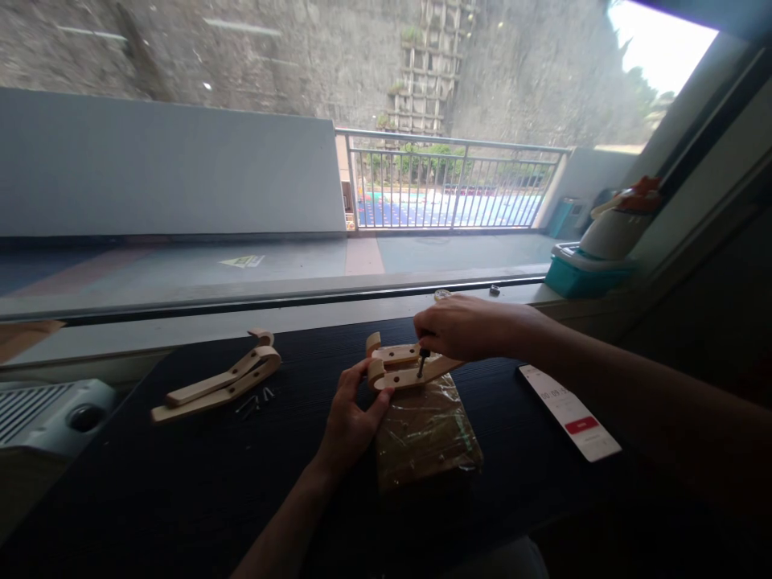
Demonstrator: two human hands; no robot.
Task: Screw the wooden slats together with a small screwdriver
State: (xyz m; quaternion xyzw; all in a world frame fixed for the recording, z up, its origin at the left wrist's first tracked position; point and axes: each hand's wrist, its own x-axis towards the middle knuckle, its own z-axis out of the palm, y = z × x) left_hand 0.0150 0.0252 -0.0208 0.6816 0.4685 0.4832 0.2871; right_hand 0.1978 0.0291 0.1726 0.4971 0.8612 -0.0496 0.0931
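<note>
My right hand (455, 326) is wrapped around a screwdriver (424, 359), pointing down. Its tip meets a hole in the nearer of two pale wooden pieces with curled ends (405, 378). The other wooden piece (395, 353) lies just behind, partly covered by my hand. Both rest on a brown box (425, 434) covered in shiny clear plastic or tape. My left hand (353, 410) grips the curled end of the nearer piece, thumb along its front edge. Two similar wooden pieces (226, 382) lie on the table to the left, with several loose screws (256, 400) beside them.
A phone (570, 410) showing a timer lies right of the box on the dark table (199, 474). Behind runs a window sill (314, 312) with a small metal object (494, 290). A teal container (585, 272) stands at the right. A pale slatted appliance (54, 414) is at left.
</note>
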